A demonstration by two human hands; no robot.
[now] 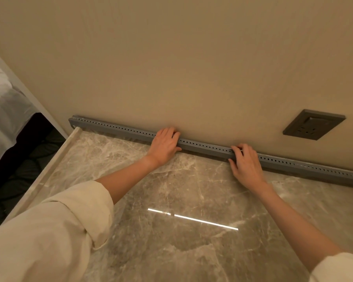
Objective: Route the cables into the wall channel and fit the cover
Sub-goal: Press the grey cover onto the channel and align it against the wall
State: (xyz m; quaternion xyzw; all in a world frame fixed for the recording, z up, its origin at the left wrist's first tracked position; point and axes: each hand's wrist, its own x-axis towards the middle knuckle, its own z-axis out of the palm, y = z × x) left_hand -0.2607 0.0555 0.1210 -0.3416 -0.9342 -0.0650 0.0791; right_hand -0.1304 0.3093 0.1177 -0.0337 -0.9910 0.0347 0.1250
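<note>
A long grey channel [206, 148] with a row of small holes along its top runs along the foot of the beige wall, where the wall meets the marble top. My left hand [165, 145] lies over the channel near its middle, fingers on top and thumb on the front face. My right hand [246, 162] grips the channel further right the same way. No cables are visible; whatever is inside the channel is hidden.
A dark grey wall socket [313, 124] sits in the wall above the channel's right part. The glossy marble top [171, 231] ends at a raised left edge [49, 169]. Beyond that edge lie a dark gap and white bedding [4, 110].
</note>
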